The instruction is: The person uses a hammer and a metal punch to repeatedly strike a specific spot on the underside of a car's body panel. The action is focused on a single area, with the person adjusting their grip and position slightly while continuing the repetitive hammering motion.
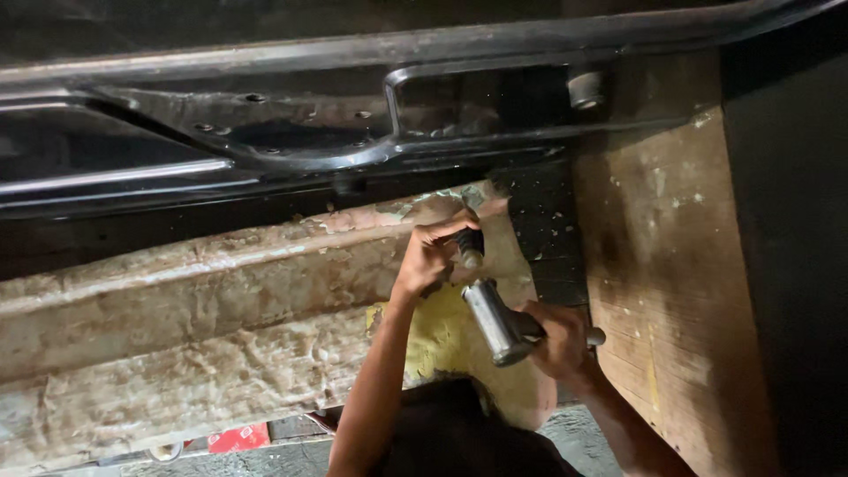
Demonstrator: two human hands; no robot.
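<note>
Head view: left hand [430,254] curled tight around dark grip of a tool [470,245] pressed against the worn, paint-flaked beam [203,291], just below the black metal frame [291,132]. Right hand [558,340] fisted around handle of a steel hammer [495,320], cylindrical head angled up toward the tool's butt end, close beneath it, contact not discernible. Yellow patch [442,340] directly behind hammer, wooden board [662,283] to the right, black rubber pad [543,230] between beam and board, red object [237,437] low left.
</note>
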